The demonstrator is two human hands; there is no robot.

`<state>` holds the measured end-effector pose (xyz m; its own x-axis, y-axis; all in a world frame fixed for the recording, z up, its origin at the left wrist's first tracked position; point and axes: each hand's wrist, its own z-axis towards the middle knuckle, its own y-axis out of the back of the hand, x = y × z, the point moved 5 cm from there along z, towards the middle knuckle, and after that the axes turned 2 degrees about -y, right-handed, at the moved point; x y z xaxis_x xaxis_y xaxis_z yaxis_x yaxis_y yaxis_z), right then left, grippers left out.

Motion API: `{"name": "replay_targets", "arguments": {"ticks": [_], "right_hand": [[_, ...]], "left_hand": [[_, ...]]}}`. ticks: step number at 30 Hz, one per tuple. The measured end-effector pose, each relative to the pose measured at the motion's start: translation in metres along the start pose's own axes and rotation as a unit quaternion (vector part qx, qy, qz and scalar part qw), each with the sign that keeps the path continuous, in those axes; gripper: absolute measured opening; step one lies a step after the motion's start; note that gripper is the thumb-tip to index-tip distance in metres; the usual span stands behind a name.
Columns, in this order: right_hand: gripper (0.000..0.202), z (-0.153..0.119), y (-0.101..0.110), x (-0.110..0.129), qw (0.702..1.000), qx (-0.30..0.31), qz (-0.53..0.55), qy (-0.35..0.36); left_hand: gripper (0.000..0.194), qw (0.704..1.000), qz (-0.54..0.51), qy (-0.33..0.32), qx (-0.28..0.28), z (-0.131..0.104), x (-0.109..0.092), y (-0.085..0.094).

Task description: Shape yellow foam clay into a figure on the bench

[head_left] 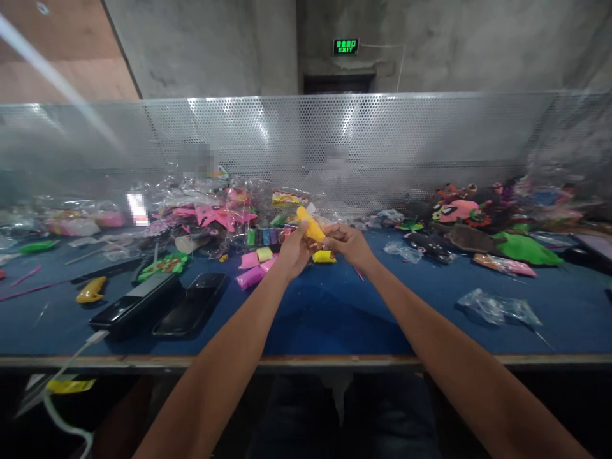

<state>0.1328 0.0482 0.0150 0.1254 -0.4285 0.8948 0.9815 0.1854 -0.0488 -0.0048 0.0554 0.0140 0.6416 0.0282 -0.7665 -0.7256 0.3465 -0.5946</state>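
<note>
A soft-looking yellow piece of modelling clay [310, 223], long and rounded, is held up above the blue table between my two hands. My left hand [297, 247] has its fingers closed round the left side of it. From the right, my right hand [350, 242] pinches its lower end; the fingertips partly cover it. Just below the hands lies a yellow packet [324, 256]. Left of my left hand are a purple packet [250, 276], a pink packet [249, 260] and a pale yellow packet [264, 254].
A black phone [190, 305] and a black device [136, 299] with a white cable [71, 364] lie left. Pink star-shaped pieces [210, 215] and clear wrappers sit behind. Crumpled plastic [497, 307] and a green piece [526, 248] lie right. A perforated metal screen [277, 127] bounds the back.
</note>
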Motion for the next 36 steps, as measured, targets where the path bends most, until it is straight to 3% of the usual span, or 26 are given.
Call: {"name": "replay_targets", "arguments": {"ticks": [6,13,17,22,29,36], "right_hand": [[0.044,-0.001,-0.003,-0.005,1.000,-0.009,-0.001,-0.010],[0.050,-0.004,-0.010,-0.012,0.994,0.036,0.013,-0.098],[0.047,0.001,-0.006,-0.010,0.996,0.001,-0.086,-0.027],[0.045,0.001,-0.011,-0.010,0.974,0.003,-0.212,0.078],[0.038,-0.004,-0.011,-0.007,0.966,-0.017,-0.243,0.085],[0.032,-0.005,-0.010,0.005,0.948,-0.059,-0.286,0.126]], "left_hand": [[0.032,0.999,0.038,-0.014,0.009,0.001,0.001,0.001],[0.027,1.000,0.022,0.012,-0.007,0.001,0.003,-0.003],[0.022,1.000,0.012,-0.012,-0.009,0.001,0.000,-0.006],[0.015,0.995,0.028,-0.067,-0.070,0.001,-0.002,-0.001],[0.015,0.994,0.057,-0.069,-0.056,0.001,0.000,0.000],[0.023,0.991,0.020,-0.073,-0.108,0.000,-0.001,0.002]]}}
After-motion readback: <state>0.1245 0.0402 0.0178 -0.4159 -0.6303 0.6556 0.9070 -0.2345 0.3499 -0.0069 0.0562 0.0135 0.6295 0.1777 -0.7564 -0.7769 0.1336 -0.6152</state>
